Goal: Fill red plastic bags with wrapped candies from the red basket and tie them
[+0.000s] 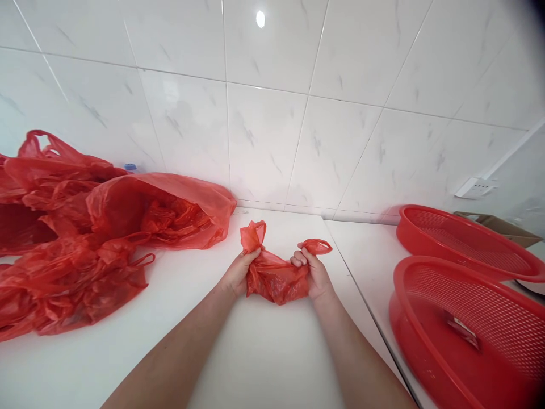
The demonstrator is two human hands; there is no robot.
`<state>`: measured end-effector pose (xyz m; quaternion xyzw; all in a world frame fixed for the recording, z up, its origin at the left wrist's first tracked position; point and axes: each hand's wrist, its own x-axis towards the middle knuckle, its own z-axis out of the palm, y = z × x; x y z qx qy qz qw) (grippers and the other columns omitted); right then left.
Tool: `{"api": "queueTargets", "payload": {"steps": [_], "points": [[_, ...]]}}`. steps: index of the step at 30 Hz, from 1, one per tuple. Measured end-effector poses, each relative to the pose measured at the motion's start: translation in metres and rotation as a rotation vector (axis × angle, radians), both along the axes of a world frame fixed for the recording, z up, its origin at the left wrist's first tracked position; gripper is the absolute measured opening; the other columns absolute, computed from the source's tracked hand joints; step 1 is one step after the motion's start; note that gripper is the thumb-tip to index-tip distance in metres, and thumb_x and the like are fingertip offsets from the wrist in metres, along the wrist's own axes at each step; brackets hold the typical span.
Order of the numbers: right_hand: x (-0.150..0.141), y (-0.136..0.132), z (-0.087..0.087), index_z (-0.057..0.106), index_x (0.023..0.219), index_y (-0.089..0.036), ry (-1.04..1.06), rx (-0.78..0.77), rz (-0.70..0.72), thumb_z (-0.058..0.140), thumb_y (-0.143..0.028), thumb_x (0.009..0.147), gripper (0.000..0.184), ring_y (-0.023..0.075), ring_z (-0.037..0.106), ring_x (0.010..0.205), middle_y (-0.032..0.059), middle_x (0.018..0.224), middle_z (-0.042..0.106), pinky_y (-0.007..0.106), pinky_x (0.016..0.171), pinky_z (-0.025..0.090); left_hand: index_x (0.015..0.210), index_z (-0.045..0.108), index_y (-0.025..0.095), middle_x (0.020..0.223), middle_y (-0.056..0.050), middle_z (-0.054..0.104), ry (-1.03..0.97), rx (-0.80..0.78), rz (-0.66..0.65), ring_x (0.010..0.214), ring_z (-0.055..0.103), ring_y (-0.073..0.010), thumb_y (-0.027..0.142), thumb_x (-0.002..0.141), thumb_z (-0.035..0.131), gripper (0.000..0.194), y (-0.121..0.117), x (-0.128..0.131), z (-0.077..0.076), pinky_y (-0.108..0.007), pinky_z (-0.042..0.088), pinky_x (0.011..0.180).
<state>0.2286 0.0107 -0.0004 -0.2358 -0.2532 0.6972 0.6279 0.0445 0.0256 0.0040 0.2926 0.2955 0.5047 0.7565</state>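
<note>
A small red plastic bag [279, 281] is stretched between my two hands above the white table. My left hand [240, 270] is closed on its left side, and a gathered handle sticks up past the thumb. On the other side my right hand [313, 270] grips the bag with curled fingers, a looped handle poking out above them. The bag sags in crumpled folds between the hands; whether anything is inside it, I cannot tell.
A large heap of red plastic bags [85, 284] covers the table's left side, one open bag [204, 187] holding more. Two red baskets stand at right: a near basket [402, 301] with a small packet [464, 330] inside, and a far basket [409, 233]. Behind is a tiled wall [264, 136].
</note>
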Motion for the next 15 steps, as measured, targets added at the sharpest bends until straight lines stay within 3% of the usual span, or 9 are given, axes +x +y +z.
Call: {"api": "queueTargets", "payload": {"steps": [1, 3, 6, 9, 11, 13, 15], "points": [[-0.002, -0.001, 0.002, 0.060, 0.082, -0.024, -0.023, 0.022, 0.033, 0.067, -0.039, 0.074, 0.019, 0.0068, 0.041, 0.047, -0.0085, 0.049, 0.036, 0.025, 0.065, 0.045, 0.086, 0.057, 0.016, 0.072, -0.002, 0.061, -0.007, -0.010, -0.004, 0.064, 0.062, -0.0142, 0.029, 0.071, 0.069, 0.023, 0.000, 0.000, 0.001, -0.027, 0.051, 0.064], [-0.006, -0.002, 0.007, 0.063, 0.082, -0.020, -0.095, 0.042, 0.087, 0.055, -0.059, 0.076, 0.040, 0.0067, 0.032, 0.043, -0.0078, 0.048, 0.030, 0.025, 0.058, 0.043, 0.089, 0.058, 0.015, 0.080, -0.007, 0.064, -0.002, -0.036, -0.043, 0.071, 0.064, -0.0181, 0.029, 0.072, 0.067, 0.024, -0.001, 0.000, 0.003, -0.031, 0.051, 0.067], [-0.013, -0.004, 0.011, 0.066, 0.081, -0.016, -0.212, 0.030, 0.141, 0.036, -0.077, 0.073, 0.069, 0.0085, 0.031, 0.043, -0.0062, 0.046, 0.028, 0.027, 0.055, 0.041, 0.085, 0.058, 0.014, 0.085, -0.010, 0.065, -0.001, -0.045, -0.106, 0.076, 0.064, -0.0212, 0.031, 0.074, 0.064, 0.021, -0.001, -0.001, 0.004, -0.035, 0.051, 0.069], [-0.018, -0.007, 0.015, 0.067, 0.083, -0.016, -0.381, 0.045, 0.141, 0.047, -0.067, 0.076, 0.056, 0.0083, 0.033, 0.044, -0.0057, 0.045, 0.032, 0.026, 0.055, 0.039, 0.069, 0.052, 0.015, 0.068, -0.003, 0.059, -0.023, 0.006, -0.136, 0.065, 0.061, -0.0152, 0.033, 0.074, 0.064, 0.023, -0.001, 0.000, 0.002, -0.028, 0.050, 0.065], [-0.020, -0.010, 0.019, 0.065, 0.098, -0.017, -0.498, 0.078, 0.124, 0.059, -0.053, 0.075, 0.043, 0.0072, 0.037, 0.045, -0.0048, 0.050, 0.045, 0.024, 0.052, 0.037, 0.069, 0.051, 0.016, 0.059, 0.002, 0.052, -0.010, 0.044, -0.106, 0.058, 0.056, -0.0111, 0.035, 0.074, 0.065, 0.024, -0.002, 0.002, 0.001, -0.024, 0.047, 0.059], [-0.021, -0.012, 0.022, 0.057, 0.114, -0.021, -0.548, 0.100, 0.133, 0.065, -0.045, 0.073, 0.048, 0.0067, 0.041, 0.047, -0.0042, 0.058, 0.054, 0.022, 0.050, 0.034, 0.073, 0.052, 0.017, 0.055, 0.005, 0.046, 0.042, 0.077, -0.077, 0.051, 0.051, -0.0084, 0.037, 0.074, 0.065, 0.024, -0.004, 0.005, 0.002, -0.021, 0.044, 0.053], [-0.022, -0.014, 0.024, 0.053, 0.117, -0.023, -0.535, 0.119, 0.169, 0.067, -0.042, 0.073, 0.051, 0.0073, 0.045, 0.049, -0.0049, 0.059, 0.055, 0.021, 0.051, 0.035, 0.073, 0.053, 0.017, 0.053, 0.006, 0.047, 0.136, 0.113, -0.088, 0.048, 0.048, -0.0079, 0.038, 0.073, 0.065, 0.025, -0.007, 0.008, 0.004, -0.021, 0.041, 0.051]]}}
